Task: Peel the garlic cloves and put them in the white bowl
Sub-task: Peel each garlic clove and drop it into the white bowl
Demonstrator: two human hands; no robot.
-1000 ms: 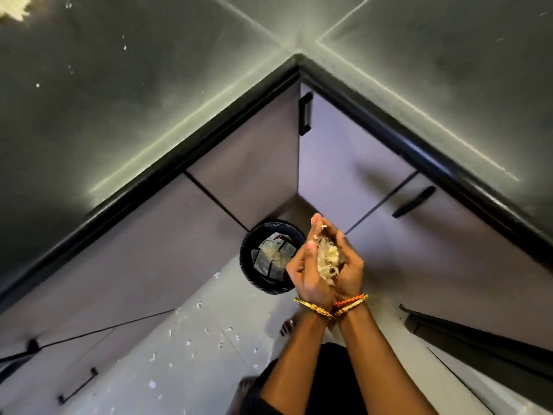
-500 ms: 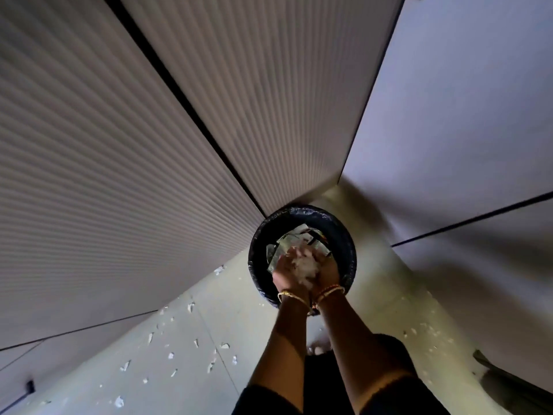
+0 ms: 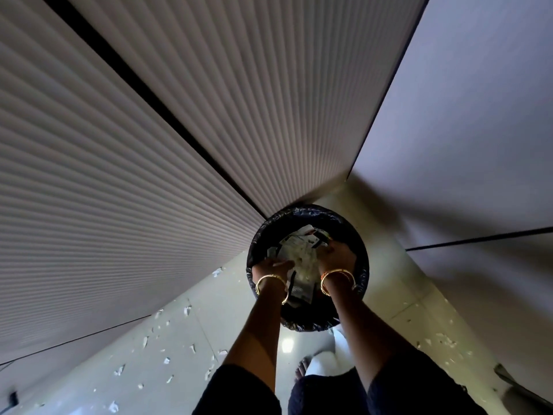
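Garlic skins, pale and flaky, are lying in a loose heap inside the bin, on top of crumpled papers and wrappers. I am looking straight down into that round bin, which is lined with a dark bag and standing on the floor in the corner where the ribbed cupboard doors are meeting the plain ones. My left hand is hanging over the near-left part of the rim, fingers reaching in toward the heap; I cannot tell whether it is holding anything. My right hand is sitting deeper over the middle right, fingers bent down toward the rubbish, and I cannot tell its hold either. The two hands are apart, with the skins showing between them. Gold bangles are circling both wrists. More white flakes are lying scattered across the floor to the left and right of the bin. One bare foot is showing just beneath my arms.
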